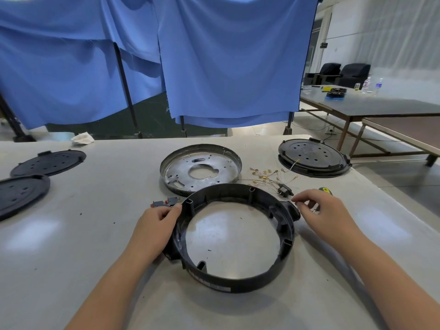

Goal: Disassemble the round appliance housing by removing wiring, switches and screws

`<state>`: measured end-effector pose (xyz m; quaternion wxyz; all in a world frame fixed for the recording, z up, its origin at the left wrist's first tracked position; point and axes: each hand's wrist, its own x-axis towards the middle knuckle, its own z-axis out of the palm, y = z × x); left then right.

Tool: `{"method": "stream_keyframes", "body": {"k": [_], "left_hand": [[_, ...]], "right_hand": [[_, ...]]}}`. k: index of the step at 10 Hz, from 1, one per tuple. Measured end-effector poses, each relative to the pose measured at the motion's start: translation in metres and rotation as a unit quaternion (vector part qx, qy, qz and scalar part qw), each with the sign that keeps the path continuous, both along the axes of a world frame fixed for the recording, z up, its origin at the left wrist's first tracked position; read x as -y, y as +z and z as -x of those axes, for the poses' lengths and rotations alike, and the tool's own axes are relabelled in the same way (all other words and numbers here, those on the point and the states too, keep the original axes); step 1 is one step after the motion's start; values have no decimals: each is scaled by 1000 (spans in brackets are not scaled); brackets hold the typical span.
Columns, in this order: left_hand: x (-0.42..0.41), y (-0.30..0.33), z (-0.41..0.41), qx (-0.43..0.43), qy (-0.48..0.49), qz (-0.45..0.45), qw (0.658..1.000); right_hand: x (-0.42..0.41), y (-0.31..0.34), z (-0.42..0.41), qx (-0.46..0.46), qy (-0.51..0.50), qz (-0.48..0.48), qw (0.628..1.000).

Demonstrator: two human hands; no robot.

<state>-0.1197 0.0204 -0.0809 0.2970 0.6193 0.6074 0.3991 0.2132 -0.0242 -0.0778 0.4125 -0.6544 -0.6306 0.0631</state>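
Left hand point(156, 222) grips the black ring housing point(238, 236) steady; right hand point(319, 208), fingers loosely curled and empty, should pull its side socket point(293, 210) straight outward.

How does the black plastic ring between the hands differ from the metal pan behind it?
The black plastic ring is open through its middle, so the table shows inside it; the metal pan has a floor with a center cutout and small holes. The ring is dark and matte, while the pan is shiny silver. The left hand holds the ring; nothing touches the pan. Both are round and lie flat.
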Motion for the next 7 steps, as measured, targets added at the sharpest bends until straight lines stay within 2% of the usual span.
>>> {"method": "stream_keyframes", "body": {"k": [1, 3, 4, 6, 7], "left_hand": [[0, 0, 0, -43, 30, -47, 998], [1, -1, 0, -52, 74, -93, 992], [-1, -4, 2, -33, 71, -91, 993], [-11, -2, 7, 139, 32, 20, 990], [-9, -1, 8, 114, 56, -8, 992]], "right_hand": [[2, -1, 0, -36, 6, 7, 999], [5, -1, 3, -42, 10, 23, 999], [6, 0, 4, -39, 4, 23, 999], [6, 5, 2, -33, -4, 18, 999], [4, 4, 2, -44, -1, 20, 999]]}}
